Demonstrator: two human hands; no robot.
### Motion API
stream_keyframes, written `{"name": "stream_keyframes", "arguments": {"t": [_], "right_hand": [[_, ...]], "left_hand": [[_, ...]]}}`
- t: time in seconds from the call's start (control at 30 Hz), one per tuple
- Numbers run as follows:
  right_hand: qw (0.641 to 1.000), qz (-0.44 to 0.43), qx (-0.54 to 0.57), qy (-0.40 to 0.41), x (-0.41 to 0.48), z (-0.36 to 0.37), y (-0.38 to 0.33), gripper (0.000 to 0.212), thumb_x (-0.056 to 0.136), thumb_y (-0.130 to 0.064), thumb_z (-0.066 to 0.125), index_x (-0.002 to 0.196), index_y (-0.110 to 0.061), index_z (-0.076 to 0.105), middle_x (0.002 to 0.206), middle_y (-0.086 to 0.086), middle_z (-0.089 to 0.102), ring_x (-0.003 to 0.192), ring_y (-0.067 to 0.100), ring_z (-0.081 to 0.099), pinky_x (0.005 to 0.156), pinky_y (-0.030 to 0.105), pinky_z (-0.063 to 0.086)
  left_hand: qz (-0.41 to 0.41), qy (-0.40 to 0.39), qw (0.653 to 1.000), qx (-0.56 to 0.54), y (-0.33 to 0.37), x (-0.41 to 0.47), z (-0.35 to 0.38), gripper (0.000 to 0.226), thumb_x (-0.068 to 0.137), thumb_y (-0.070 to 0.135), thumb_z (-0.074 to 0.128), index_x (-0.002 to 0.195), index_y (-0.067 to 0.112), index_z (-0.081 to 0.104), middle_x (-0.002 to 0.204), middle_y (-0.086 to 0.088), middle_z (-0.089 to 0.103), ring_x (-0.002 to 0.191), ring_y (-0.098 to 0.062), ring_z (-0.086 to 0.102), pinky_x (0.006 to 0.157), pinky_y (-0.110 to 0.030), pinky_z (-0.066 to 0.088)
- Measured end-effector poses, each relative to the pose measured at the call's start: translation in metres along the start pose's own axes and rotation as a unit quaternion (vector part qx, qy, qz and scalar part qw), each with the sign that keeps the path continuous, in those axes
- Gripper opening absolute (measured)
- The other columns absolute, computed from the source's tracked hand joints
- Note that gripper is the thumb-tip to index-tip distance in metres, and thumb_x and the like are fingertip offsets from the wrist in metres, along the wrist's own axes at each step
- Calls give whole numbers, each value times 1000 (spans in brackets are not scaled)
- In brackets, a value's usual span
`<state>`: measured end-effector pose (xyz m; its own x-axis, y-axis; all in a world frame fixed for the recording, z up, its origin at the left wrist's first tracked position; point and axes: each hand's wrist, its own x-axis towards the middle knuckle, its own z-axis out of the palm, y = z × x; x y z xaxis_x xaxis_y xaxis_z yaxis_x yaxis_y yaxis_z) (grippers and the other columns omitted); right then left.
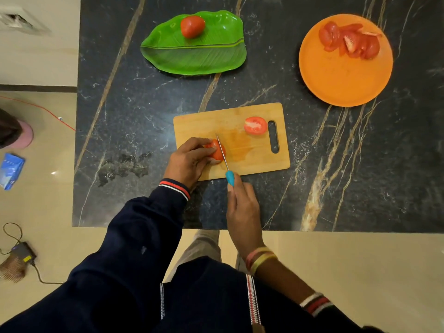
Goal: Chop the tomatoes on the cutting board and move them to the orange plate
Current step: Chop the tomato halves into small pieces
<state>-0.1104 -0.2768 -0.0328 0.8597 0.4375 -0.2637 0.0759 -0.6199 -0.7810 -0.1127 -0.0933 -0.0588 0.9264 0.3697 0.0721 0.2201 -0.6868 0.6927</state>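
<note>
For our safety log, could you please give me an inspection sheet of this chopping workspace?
Surface: dark marble table, wet smear on the cutting board.
Job's things: tomato half on the board beside its slot; chopped pieces on the orange plate; whole tomato on the green leaf plate.
Clutter: blue packet on the floor.
Hands: left hand holds a tomato piece on the board; right hand grips the knife, blade on that piece.
Cables: red cable and black cable with adapter on the floor, left.
Surroundings: beige tiled floor.

Green leaf-shaped plate (192,56), black marble counter (144,104), blue packet on floor (10,170), black adapter (22,252)
</note>
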Motion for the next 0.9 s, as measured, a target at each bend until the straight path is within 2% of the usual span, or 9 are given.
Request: {"name": "stream_keyframes", "arguments": {"t": [0.1, 0.27, 0.43, 0.63, 0.8, 0.9], "right_hand": [[1000, 21, 14, -9, -26, -7, 12, 46, 105, -28, 37, 148, -13, 43, 120, 1, 54, 98, -1, 54, 82, 1, 40], [999, 24, 32, -1, -33, -14, 14, 46, 104, -28, 37, 148, -14, 42, 118, -1, 54, 104, -2, 54, 82, 5, 44], [999, 1, 42, 12, -22, -12, 3, 44, 106, -24, 39, 146, -7, 45, 117, 1, 55, 101, 5, 56, 82, 10, 46], [999, -6, 35, 6, -15, -8, -4, 43, 106, -23, 40, 146, -8, 44, 112, -1, 53, 92, 3, 54, 76, 7, 44], [1000, 0, 25, 10, -16, -5, -6, 45, 106, -26, 38, 148, -10, 43, 113, -8, 48, 96, 2, 54, 75, 8, 46], [1000, -1, 16, 11, -17, -1, -7, 46, 106, -25, 38, 148, -8, 42, 116, -4, 50, 96, 2, 54, 77, 6, 45]], "left_hand": [[-1, -2, 1000, 4, 0, 0, -2, 18, 81, 13, 74, 97, 6, 74, 110, -11, 66, 100, -23, 62, 90, -24, 48], [1, 3, 1000, -2, 1, -2, -1, 22, 82, 15, 74, 103, 7, 74, 113, -9, 66, 103, -20, 62, 93, -18, 46], [6, 11, 1000, -12, 2, -5, -1, 26, 82, 17, 74, 106, 6, 72, 118, -10, 64, 107, -20, 61, 95, -23, 48], [4, 6, 1000, -12, 1, -4, -1, 24, 82, 17, 74, 103, 6, 73, 117, -9, 64, 105, -18, 61, 95, -14, 44], [14, 3, 1000, -17, 0, -3, -1, 25, 85, 25, 67, 100, 5, 74, 115, -10, 65, 104, -19, 61, 92, -20, 48], [25, -3, 1000, -8, -1, -2, -2, 28, 87, 28, 63, 101, 6, 73, 115, -10, 65, 104, -21, 61, 93, -25, 49]]}}
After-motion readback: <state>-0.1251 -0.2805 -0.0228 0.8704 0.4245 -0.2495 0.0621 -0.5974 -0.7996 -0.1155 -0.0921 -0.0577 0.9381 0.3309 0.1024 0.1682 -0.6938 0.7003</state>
